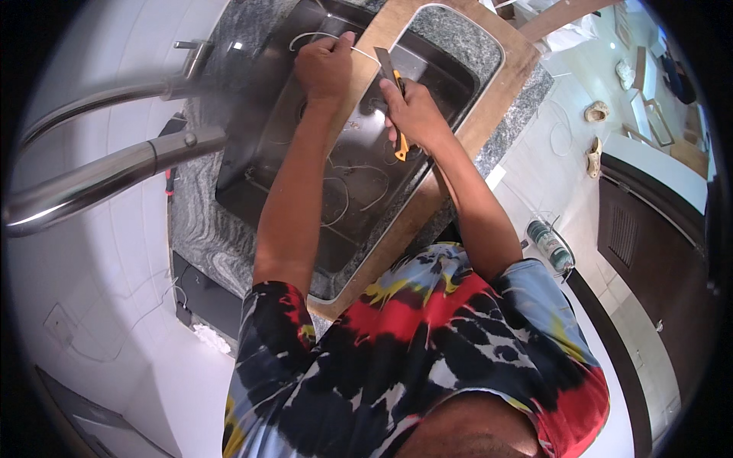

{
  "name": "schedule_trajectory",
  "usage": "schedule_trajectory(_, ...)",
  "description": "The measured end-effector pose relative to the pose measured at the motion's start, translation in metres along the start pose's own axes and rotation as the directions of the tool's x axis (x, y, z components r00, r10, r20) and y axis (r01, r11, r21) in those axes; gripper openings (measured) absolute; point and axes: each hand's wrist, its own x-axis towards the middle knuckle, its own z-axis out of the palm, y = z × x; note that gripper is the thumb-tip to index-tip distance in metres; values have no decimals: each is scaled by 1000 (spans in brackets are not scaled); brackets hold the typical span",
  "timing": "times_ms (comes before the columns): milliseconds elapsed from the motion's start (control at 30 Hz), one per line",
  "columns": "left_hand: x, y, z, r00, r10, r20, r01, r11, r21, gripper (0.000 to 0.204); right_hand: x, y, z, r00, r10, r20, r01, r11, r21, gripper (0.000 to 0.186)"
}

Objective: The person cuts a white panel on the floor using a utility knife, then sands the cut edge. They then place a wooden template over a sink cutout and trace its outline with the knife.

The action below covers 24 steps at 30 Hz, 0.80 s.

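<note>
My left hand [324,69] is closed on a thin white strip [365,53], pinched between thumb and fingers. One end of the strip curls out to the left of the hand; the other stretches right towards the knife blade. In my right hand [416,114] is a yellow-and-black utility knife [401,146], its blade pointing away from me and close to the strip. Whether blade and strip touch, I cannot tell. Both hands are over a dark sink [305,206] and its wooden frame [477,126]. Several loose pieces of similar pale strip lie in the sink.
Speckled grey stone countertop [202,221] surrounds the sink. On the left, a large metal faucet [114,179] reaches towards it. A bottle in a wire carrier [550,246] and clogs [595,111] are on the floor at right, near a dark louvred door [649,229].
</note>
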Motion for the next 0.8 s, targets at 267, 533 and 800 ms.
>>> schedule_trajectory(267, 3, -21, 2, 999, 30, 22, -29, 999, -35, 38, -17, 10, 2, 1000, -10, -17, 10, 1000, 0, 43)
schedule_trajectory(533, 0, -17, 1, 996, -91, -10, 89, 990, -110, 36, -35, 11, 5, 999, -5, -50, 3, 999, -44, 42)
schedule_trajectory(800, 0, -13, -3, 989, -146, -13, 140, 965, -223, 35, -23, 17, 13, 998, -66, -24, 65, 996, -66, 41)
